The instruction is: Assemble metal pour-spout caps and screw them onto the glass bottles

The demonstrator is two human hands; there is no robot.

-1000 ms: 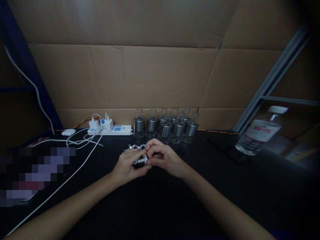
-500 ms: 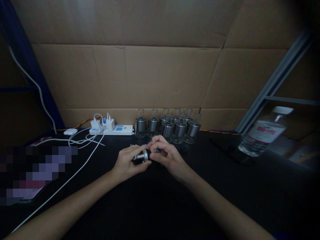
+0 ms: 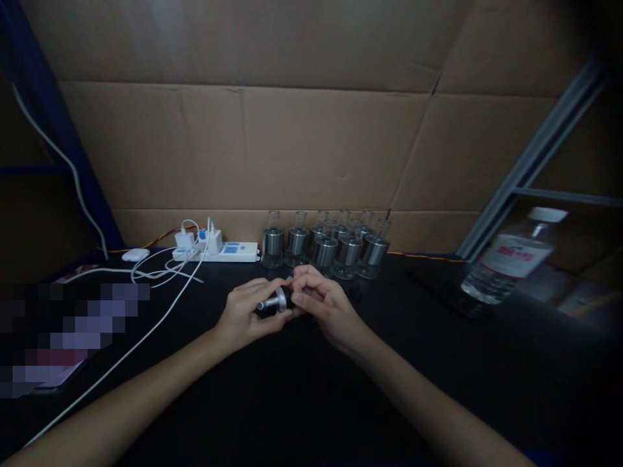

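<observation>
Head view: two hands work together, the left hand (image 3: 246,311) clamped around a small black-and-silver cylindrical fitting (image 3: 281,299) with a narrow tube end, the right hand (image 3: 328,301) pinching its right end. Transparent glass flasks with brushed-metal sleeves (image 3: 325,249) stand close ahead; more room lies on the near side. Dark matte tabletop (image 3: 292,402) runs back to a creased brown cardboard wall (image 3: 311,149).

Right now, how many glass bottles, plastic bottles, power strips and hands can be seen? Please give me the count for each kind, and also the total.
Glass bottles: 8
Plastic bottle: 1
Power strip: 1
Hands: 2 (left hand and right hand, both at a metal part)
Total: 12
</observation>
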